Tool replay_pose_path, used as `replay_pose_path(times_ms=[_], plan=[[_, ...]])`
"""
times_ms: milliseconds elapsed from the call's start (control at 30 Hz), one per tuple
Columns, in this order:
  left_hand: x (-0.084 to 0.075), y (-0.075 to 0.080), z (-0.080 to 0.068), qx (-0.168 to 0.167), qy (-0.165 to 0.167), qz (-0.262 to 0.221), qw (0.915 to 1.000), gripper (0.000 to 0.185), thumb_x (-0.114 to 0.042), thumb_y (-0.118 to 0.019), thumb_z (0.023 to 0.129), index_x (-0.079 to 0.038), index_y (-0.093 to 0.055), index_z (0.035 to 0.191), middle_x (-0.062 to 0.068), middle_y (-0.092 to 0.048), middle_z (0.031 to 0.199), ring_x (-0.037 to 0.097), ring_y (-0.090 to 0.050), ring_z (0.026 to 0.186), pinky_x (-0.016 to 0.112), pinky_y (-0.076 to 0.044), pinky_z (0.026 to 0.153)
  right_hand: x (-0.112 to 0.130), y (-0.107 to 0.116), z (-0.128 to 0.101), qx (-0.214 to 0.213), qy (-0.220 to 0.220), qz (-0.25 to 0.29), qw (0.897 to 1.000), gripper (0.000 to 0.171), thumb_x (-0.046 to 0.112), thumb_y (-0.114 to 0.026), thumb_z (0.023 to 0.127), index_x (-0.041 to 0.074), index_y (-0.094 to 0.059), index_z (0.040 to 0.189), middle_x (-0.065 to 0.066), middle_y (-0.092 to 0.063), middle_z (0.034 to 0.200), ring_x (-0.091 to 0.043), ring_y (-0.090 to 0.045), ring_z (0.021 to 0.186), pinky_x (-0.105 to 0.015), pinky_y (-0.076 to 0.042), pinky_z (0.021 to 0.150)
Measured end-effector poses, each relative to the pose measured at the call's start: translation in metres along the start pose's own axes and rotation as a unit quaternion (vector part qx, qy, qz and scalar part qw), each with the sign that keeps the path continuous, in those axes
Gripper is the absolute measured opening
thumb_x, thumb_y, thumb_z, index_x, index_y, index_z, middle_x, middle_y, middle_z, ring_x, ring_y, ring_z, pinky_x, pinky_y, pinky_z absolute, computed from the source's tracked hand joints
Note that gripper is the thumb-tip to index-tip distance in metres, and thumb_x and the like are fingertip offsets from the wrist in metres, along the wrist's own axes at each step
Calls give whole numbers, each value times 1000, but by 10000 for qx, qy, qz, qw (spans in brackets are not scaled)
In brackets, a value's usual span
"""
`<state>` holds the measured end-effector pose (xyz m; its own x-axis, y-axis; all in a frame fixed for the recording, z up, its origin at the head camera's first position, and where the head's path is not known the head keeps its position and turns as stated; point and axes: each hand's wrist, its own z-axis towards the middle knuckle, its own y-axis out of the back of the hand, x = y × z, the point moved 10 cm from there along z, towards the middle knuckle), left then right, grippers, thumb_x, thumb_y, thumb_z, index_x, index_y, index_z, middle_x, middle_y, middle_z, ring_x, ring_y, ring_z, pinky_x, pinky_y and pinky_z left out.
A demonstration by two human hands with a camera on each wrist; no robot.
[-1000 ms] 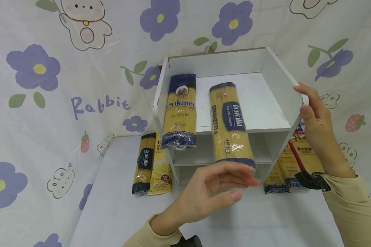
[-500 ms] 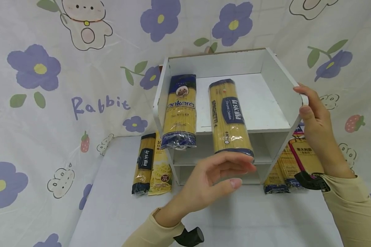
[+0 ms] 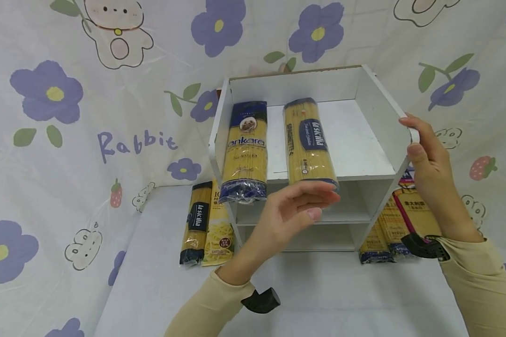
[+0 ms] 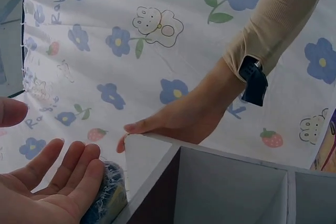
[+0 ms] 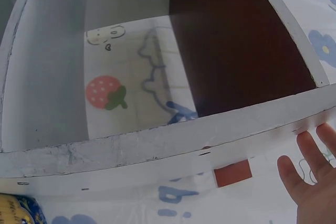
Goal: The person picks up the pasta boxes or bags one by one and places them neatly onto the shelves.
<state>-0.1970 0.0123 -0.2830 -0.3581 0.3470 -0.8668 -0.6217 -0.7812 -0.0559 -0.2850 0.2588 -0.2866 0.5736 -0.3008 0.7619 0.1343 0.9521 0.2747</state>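
From my remote seat I have the left hand (image 3: 284, 213) holding nothing in its grip, its extended fingers close together against the near end of the la sicilia spaghetti pack (image 3: 308, 140), which lies slightly askew on the top tier of the white shelf (image 3: 362, 140), that end jutting past the front edge. My right hand (image 3: 432, 161) pinches the shelf's right side panel between thumb and fingers, while the ankara pack (image 3: 246, 145) (also overhanging the front) lies near the left wall, a gap between the two packs.

Head view looks forward-down, wider; wrist views close; all share shelf (image 3: 364, 145).
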Motion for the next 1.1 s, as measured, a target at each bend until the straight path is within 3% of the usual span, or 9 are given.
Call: replay_pose_path(times_ms=[167, 300, 533, 733, 833, 1000, 1100], plan=[[6, 9, 9, -158, -170, 35, 9997, 51, -24, -56, 99, 14, -48, 132, 39, -51, 129, 53, -51, 125, 40, -47, 110, 0, 0, 0, 10, -3, -33, 10000, 41, 16, -36, 107, 10, -40, 148, 0, -31, 163, -16, -30, 150, -34, -23, 125], [9, 10, 12, -194, -189, -43, 9996, 57, -27, -58, 98, 14, -45, 134, 39, -48, 132, 53, -47, 127, 41, -46, 112, -1, 0, 0, 16, 37, -72, 10000, 41, 16, -35, 107, 9, -40, 147, 0, -31, 163, -15, -32, 149, -30, -28, 122], [1, 0, 2, 32, -236, 205, 9995, 55, -28, -58, 99, 13, -48, 133, 37, -49, 133, 47, -50, 129, 46, -44, 113, 0, 1, -1, -16, 32, -42, 10000, 43, 23, -39, 107, 9, -42, 147, 0, -32, 162, -14, -36, 146, -24, -35, 116], [-37, -8, -15, 405, -995, 742, 9914, 50, -29, -55, 100, 13, -51, 126, 33, -55, 123, 34, -60, 120, 47, -50, 106, 0, 4, 0, -170, -183, 32, 9997, 51, 37, -45, 104, 9, -43, 146, 0, -34, 162, -16, -41, 140, -17, -42, 103], [-59, -3, -27, 403, -1370, 968, 9850, 47, -27, -55, 99, 11, -53, 126, 29, -58, 122, 29, -60, 119, 46, -51, 105, 1, 4, -1, -165, -263, 21, 9995, 53, 39, -46, 104, 9, -42, 147, 0, -32, 162, -16, -40, 141, -18, -42, 104], [-92, 29, -52, -224, -1915, 1266, 9730, 39, -29, -56, 98, -5, -60, 129, 10, -66, 125, 23, -61, 118, 41, -50, 105, 2, 2, -1, -124, -290, -40, 9995, 51, 37, -45, 105, 9, -42, 147, 0, -31, 163, -17, -37, 144, -23, -40, 112], [-108, 56, -68, -717, -2247, 1248, 9637, 37, -24, -56, 97, -5, -61, 127, 5, -67, 126, 23, -63, 117, 39, -50, 105, 0, 2, -1, -104, -269, -61, 9996, 50, 36, -44, 105, 8, -42, 147, 1, -31, 163, -18, -35, 147, -27, -37, 117]])
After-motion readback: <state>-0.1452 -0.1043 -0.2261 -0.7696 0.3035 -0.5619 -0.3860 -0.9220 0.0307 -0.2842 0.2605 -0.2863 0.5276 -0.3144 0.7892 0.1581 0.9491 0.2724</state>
